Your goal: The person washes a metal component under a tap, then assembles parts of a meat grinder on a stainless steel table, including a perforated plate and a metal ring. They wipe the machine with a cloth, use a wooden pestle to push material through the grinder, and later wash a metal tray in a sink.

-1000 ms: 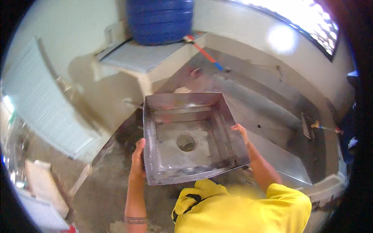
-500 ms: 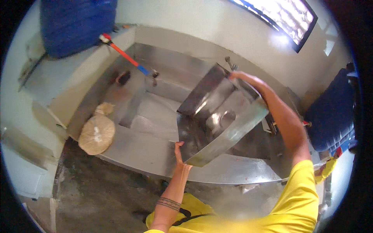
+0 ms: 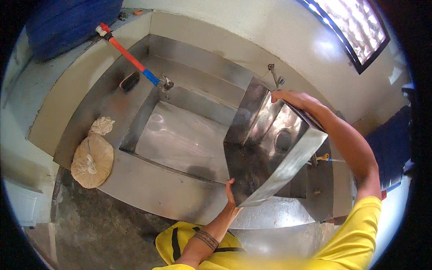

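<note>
Both my hands hold an open stainless steel box [image 3: 252, 157], tilted over the right part of the metal sink [image 3: 180, 135]. A dark round hole [image 3: 283, 139] shows in one of its inner faces. My left hand [image 3: 231, 198] grips the near lower corner, its thumb up on the inner side and its other fingers hidden beneath. At the far upper edge, my right hand [image 3: 299, 100] is closed over the rim. The box hides part of the sink and counter beneath it.
A tied bag of beige stuff [image 3: 92, 164] rests on the left counter, near a dark brush [image 3: 130, 82]. A red and blue pipe [image 3: 130, 56] ends in a tap over the sink. Another tap [image 3: 275, 77] juts from the wall behind the box. Blue drums [image 3: 72, 27] stand beyond.
The whole view has shifted, with the bag now further left. The box sits slightly further right in the picture and has turned a little. Both hands keep their hold.
</note>
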`<state>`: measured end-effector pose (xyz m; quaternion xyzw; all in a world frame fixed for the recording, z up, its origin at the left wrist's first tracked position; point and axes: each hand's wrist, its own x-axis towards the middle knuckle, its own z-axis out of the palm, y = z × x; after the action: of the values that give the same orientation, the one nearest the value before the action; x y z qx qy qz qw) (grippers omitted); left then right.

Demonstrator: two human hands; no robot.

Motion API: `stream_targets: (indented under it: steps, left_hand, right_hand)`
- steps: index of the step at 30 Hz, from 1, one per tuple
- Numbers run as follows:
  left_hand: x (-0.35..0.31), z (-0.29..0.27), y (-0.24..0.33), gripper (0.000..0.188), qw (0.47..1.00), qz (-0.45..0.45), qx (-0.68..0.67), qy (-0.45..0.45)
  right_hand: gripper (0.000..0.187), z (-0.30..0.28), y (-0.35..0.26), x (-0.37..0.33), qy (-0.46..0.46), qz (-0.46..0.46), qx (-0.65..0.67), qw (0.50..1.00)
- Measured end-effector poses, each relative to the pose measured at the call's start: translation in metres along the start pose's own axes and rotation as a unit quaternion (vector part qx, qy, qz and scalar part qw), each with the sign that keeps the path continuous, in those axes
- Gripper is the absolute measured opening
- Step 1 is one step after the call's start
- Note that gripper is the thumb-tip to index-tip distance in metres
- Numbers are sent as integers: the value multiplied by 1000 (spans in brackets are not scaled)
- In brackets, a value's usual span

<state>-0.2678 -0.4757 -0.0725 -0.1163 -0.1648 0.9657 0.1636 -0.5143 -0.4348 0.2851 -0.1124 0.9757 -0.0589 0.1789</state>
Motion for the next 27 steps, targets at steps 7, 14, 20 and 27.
stream_targets:
  steps: [7, 14, 20, 27]
  left_hand:
    - [14, 14, -94, 52, 996, -89, -20, 11]
    - [2, 15, -123, 52, 987, -147, -51, -34]
    - [-18, 15, -90, 55, 995, -89, 15, -31]
    - [-59, 38, -27, 54, 994, -67, 33, -84]
  right_hand:
    - [64, -40, -54, -4, -61, 266, -127, 954]
    - [72, -41, -85, -30, -57, 307, -176, 934]
    - [63, -41, -96, -76, 23, 245, -179, 953]
    - [90, -52, -90, -104, -5, 235, -106, 966]
